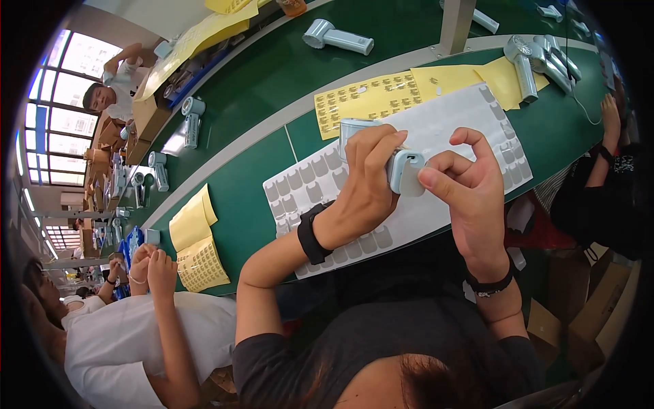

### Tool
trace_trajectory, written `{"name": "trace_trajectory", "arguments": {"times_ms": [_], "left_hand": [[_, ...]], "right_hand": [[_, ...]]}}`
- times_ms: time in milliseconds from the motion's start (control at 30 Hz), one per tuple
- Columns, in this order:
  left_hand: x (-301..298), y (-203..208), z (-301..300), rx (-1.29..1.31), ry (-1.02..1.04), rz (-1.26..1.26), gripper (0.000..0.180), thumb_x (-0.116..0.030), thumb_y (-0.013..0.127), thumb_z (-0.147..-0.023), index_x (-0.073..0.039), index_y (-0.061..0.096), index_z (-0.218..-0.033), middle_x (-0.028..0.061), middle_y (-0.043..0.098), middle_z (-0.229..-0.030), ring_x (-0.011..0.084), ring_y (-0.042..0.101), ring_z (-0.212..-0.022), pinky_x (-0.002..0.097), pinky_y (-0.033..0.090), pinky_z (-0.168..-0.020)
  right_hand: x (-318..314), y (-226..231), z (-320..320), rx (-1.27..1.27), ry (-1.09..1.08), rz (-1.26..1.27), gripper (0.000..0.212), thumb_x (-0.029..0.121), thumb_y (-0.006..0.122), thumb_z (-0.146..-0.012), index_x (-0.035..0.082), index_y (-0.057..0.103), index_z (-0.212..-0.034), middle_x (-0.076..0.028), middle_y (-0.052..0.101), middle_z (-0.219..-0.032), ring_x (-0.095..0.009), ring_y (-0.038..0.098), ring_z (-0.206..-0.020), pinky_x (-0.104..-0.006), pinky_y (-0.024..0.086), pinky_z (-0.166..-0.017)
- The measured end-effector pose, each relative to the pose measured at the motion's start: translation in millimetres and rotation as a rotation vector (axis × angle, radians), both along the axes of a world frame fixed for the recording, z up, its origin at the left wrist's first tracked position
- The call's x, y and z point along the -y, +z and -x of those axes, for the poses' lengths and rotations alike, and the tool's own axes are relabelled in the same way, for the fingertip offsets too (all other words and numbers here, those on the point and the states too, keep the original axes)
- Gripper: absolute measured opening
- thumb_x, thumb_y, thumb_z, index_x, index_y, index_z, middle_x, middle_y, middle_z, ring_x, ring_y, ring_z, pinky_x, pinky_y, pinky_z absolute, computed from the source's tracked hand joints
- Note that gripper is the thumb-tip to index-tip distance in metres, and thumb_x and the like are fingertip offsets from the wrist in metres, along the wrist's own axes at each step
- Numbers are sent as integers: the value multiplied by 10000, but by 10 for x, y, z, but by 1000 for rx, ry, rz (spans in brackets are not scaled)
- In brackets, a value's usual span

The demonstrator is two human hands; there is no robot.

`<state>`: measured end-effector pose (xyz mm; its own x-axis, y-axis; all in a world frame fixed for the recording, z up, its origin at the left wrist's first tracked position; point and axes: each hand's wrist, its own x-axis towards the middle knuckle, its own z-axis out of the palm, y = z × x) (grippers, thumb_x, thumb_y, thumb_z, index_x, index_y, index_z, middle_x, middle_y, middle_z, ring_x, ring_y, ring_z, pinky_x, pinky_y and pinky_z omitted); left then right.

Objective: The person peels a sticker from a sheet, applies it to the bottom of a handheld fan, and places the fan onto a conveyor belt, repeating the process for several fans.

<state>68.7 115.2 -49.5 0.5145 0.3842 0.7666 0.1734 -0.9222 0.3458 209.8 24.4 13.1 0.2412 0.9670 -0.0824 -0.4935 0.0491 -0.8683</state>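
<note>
My left hand (371, 167) is wrapped round a pale blue handheld fan (397, 172), its handle end tilted toward me. The fan's round head shows partly behind my knuckles. Against that handle end lies a grey sticker (413, 183), partly over the face with a small port. My right hand (470, 187) has thumb and index finger at the sticker's edge, the other fingers curled. Beneath both hands is a white sheet (436, 198) bearing rows of grey stickers.
A yellow sticker sheet (368, 102) lies beyond the white one on the green table (252, 198). Several fans (521, 68) stand at the far right, and another fan (337, 37) lies across the metal rail. To my left, a co-worker (150, 327) sits by another yellow sheet (197, 238).
</note>
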Motion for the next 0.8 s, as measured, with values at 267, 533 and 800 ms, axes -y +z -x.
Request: {"name": "trace_trajectory", "arguments": {"times_ms": [267, 533, 800], "left_hand": [[26, 2, 9, -3, 17, -24, 705, 68, 693, -715, -19, 360, -1330, 184, 486, -1173, 351, 475, -1067, 426, 371, -940], [45, 10, 1, -3, 20, -20, 699, 58, 696, -722, -17, 358, -1330, 186, 486, -1170, 351, 475, -1063, 429, 375, -935], [52, 22, 10, 0, 28, -22, 694, 40, 709, -724, -13, 361, -1322, 188, 486, -1174, 352, 476, -1067, 432, 379, -930]], "right_hand": [[4, 11, 20, 18, -38, 2, 486, -37, 706, -821, 31, 368, -1164, -35, 645, -802, -75, 586, -797, -222, 437, -815], [6, 16, 2, 38, -19, 16, 484, -47, 705, -815, 33, 368, -1152, -33, 642, -797, -76, 585, -790, -218, 441, -808], [4, 32, 13, 35, -14, 13, 481, -47, 702, -814, 34, 367, -1149, -27, 631, -790, -73, 580, -786, -218, 441, -806]]}}
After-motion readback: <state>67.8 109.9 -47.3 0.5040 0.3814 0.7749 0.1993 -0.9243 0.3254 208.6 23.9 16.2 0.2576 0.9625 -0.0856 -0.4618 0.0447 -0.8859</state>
